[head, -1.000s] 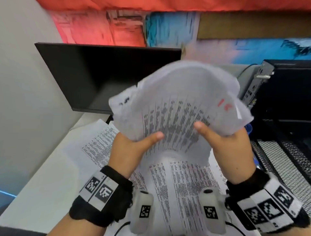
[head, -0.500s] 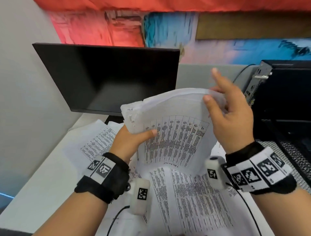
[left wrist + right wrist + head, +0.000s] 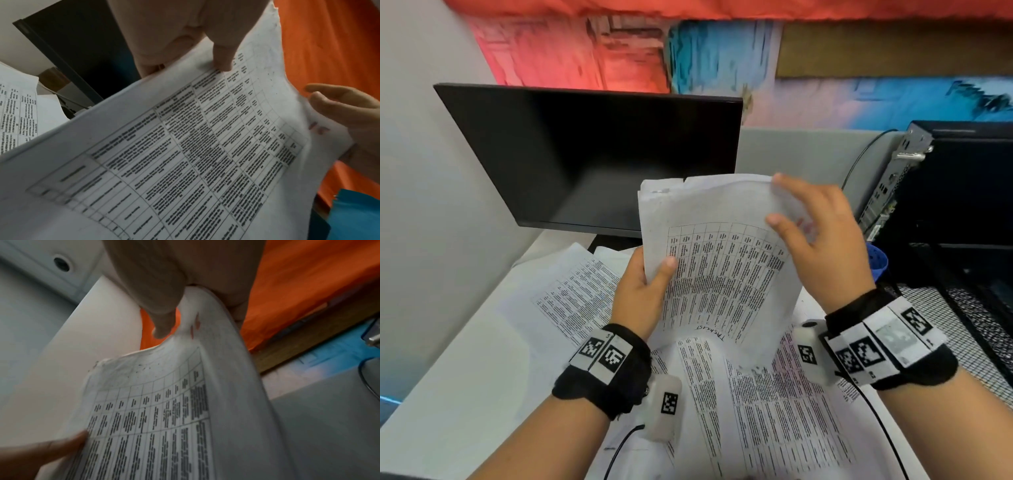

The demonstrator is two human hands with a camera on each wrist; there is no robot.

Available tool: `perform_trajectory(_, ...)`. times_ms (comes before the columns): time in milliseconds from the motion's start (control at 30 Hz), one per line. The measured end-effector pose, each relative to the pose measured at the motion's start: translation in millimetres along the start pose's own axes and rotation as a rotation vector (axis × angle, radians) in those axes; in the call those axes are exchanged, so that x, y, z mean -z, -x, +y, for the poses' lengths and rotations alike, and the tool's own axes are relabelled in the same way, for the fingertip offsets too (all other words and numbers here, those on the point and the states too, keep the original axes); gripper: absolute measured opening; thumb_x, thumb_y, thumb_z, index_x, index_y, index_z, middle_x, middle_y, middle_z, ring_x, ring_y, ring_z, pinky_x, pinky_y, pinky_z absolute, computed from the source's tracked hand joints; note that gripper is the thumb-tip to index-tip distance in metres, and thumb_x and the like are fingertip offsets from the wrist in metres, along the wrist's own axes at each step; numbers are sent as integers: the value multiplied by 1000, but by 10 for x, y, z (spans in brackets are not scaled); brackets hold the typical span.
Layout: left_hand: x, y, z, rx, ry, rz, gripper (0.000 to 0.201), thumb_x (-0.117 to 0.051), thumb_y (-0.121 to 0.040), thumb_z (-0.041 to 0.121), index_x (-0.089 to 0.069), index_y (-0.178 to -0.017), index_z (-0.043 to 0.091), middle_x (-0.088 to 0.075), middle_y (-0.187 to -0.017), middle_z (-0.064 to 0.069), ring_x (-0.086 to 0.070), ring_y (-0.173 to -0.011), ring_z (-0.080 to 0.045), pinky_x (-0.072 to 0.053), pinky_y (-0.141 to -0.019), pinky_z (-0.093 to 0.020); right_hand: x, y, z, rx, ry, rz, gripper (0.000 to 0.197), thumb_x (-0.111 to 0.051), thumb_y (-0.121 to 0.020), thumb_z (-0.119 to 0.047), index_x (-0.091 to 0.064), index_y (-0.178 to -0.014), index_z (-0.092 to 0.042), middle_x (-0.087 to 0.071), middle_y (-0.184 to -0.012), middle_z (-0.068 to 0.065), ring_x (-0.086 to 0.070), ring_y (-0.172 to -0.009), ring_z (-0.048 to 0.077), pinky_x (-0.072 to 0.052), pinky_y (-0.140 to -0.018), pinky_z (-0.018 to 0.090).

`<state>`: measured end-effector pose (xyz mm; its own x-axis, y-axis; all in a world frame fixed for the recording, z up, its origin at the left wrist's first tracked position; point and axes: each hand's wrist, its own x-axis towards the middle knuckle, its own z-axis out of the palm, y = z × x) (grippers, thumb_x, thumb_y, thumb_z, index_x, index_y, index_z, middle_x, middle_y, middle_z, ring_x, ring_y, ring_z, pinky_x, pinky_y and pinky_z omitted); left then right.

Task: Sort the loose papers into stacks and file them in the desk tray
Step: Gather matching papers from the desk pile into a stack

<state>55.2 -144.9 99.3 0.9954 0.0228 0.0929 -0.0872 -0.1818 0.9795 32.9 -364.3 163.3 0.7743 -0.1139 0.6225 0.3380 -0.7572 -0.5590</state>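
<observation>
Left hand (image 3: 640, 294) is gripping the sheaf (image 3: 722, 274) raised before the monitor (image 3: 592, 157); right hand (image 3: 825, 246) is pinching its top corner. Print is blurring, unreadable.

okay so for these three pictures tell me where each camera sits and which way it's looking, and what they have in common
Head: on the person's head, looking forward and down at the desk, monitor, both hands and wristbands.
Left wrist: along the left hand, looking up across the paper stack it grips; right hand's fingers at the far edge.
Right wrist: along the right hand, looking up the stack's curled edge.
Shared: the same table-printed stack and both hands.
</observation>
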Motion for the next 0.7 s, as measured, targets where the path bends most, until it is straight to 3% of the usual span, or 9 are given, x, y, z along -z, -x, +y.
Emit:
perform_trajectory(100, -21, -8, -50, 4, -38, -7, 37, -61, -86, 42, -54, -121, 32, -67, -104, 16, -62, -93, 5, -45, -69, -14, -27, 42, 45, -71, 39, -28, 26, -60, -90, -26, -62, -115, -21, -48, -101, -3, -41, -87, 0, -34, -74, 14)
perform_trajectory(200, -50, 2, -94, 3, -78, 14, 37, -61, -84, 45, -56, -118, 34, -67, -102, 16, -61, -94, 2, -43, -70, -18, 2, 54, 31, -37, -73, 52, 32, -58, -91, -14, -55, -121, -24, -54, -113, -6, -45, -100, -4, -39, -88, 6)
perform_trajectory(267, -58, 4, -122, 11, -53, 46, 36, -63, -84, 44, -56, -118, 33, -68, -102, 15, -62, -94, 0, -45, -71, -19, 19, 37, 30, -36, -31, 10, 43, -58, -91, -18, -47, -131, -33, -54, -114, -7, -44, -98, -5, -37, -83, 4)
perform_trajectory(367, -66, -7, -122, 6, -39, 45, 39, -66, -82, 42, -56, -117, 29, -67, -103, 11, -63, -93, -4, -46, -69, -19, 9, 15, 90, -84, 53, 5, 41, -57, -92, -29, -50, -133, -27, -59, -119, -2, -43, -95, -7, -37, -86, 11)
perform_trajectory(433, -79, -18, -108, -9, -41, 26, 36, -65, -84, 40, -56, -116, 28, -67, -103, 10, -63, -94, -4, -45, -69, -17, -1, 17, 112, -110, 3, 27, 35, -55, -93, -26, -53, -128, -23, -58, -120, -8, -42, -98, -11, -36, -89, 4)
perform_trajectory(500, -93, -24, -113, -12, -43, 26, 30, -60, -88, 37, -57, -117, 29, -67, -102, 13, -62, -95, -1, -44, -69, -16, -5, 37, 84, -93, -46, 26, 34, -54, -94, -20, -52, -128, -25, -56, -115, -15, -43, -97, -11, -32, -81, -5)
perform_trajectory(600, -88, -30, -112, 6, 20, 83, 22, -53, -94, 31, -59, -116, 28, -67, -101, 14, -62, -97, -3, -44, -70, -17, -1, 96, 54, -155, -220, 89, 53, -60, -90, -17, -35, -131, -41, -49, -103, -24, -51, -87, -13, -37, -75, -3)
perform_trajectory(700, -54, -24, -62, 5, 108, 158, 19, -51, -96, 25, -61, -112, 31, -69, -100, 15, -64, -93, 3, -46, -72, -16, -84, 241, 172, -345, -465, 74, 53, -66, -85, -17, -40, -129, -34, -55, -106, -20, -57, -91, -13, -47, -78, 8)
